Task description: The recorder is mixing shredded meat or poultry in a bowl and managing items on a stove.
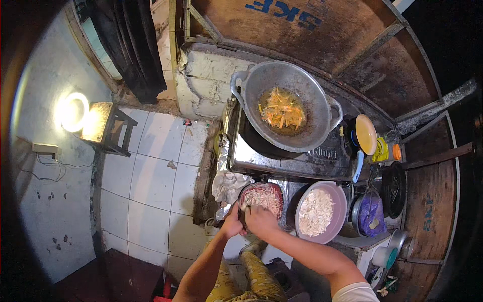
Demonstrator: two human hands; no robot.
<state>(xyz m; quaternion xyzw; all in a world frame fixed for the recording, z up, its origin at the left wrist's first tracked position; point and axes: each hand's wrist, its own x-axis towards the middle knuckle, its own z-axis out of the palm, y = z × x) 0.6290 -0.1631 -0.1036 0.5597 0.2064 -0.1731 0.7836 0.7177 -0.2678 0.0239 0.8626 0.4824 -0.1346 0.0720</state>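
My left hand (232,222) grips the near left side of a dark red container (280,200) holding pale, thin food strips (264,198). Over the container's near edge, my right hand (261,221) has its fingers curled down at the strips. Its fingertips are hidden, so whether it pinches any does not show. To the right stands a lilac plastic bowl (339,222) with more cut pale strips (316,211). Beyond both, a large metal wok (319,109) sits on the gas stove (279,164). Orange and yellow strips (283,109) lie in bubbling oil in it.
A crumpled cloth (228,187) lies left of the container. A small pan with a blue handle (360,164) is at the stove's right, near a yellow packet (381,149). A purple plastic bag (371,215) lies right of the lilac bowl. A lit ring lamp (74,112) stands left.
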